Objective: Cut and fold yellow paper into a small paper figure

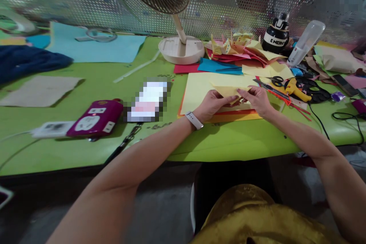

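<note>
A small piece of pale yellow paper (228, 90) is held up between my two hands, its upper edge facing away from me. My left hand (212, 105) pinches its left and lower part, with a watch band on the wrist. On the other side, my right hand (256, 100) grips the paper's right end between thumb and fingers. Both hands are above a stack of coloured sheets, whose top sheet (197, 90) is light yellow, with orange edges showing beneath. My fingers partly hide the paper's lower edge, so I cannot tell how it is folded.
A desk fan (181, 50) stands behind the stack. Scissors (276, 81), a yellow glue gun (296, 89) and a black bottle (276, 36) are on the right. To the left lie a blurred-out phone (148, 101) and a purple power strip (97, 118). Crumpled coloured paper (237, 51) heaps at the back.
</note>
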The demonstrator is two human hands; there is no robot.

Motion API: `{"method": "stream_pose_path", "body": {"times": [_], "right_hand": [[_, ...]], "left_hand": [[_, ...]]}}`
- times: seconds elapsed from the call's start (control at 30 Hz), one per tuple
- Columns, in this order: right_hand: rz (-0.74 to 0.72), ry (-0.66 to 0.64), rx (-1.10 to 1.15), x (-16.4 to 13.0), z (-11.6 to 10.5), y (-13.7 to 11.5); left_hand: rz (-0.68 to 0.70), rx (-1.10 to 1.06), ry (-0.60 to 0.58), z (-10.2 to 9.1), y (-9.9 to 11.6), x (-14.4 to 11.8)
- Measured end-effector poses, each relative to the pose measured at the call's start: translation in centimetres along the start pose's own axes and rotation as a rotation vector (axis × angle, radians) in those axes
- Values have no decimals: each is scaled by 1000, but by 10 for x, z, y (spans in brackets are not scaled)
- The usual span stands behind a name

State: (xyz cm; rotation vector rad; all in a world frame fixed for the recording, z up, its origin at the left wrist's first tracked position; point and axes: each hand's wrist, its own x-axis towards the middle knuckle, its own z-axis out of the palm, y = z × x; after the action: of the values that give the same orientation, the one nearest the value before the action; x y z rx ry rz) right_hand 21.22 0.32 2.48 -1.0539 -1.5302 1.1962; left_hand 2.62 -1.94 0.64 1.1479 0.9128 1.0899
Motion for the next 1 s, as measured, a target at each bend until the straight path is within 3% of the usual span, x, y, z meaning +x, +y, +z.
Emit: {"method": "stream_pose_path", "body": {"times": [0.17,0.37,0.63,1.0], "right_hand": [[-2,11,18,1,-2,-2],[59,-81,57,4,-3,6],[5,-17,-50,6,-4,6],[41,-14,35,4,-4,0]], "left_hand": [[-24,5,22,-2,2,0],[25,20,41,-1,3,0],[-13,26,45,-3,2,1],[12,18,17,-2,2,2]]}}
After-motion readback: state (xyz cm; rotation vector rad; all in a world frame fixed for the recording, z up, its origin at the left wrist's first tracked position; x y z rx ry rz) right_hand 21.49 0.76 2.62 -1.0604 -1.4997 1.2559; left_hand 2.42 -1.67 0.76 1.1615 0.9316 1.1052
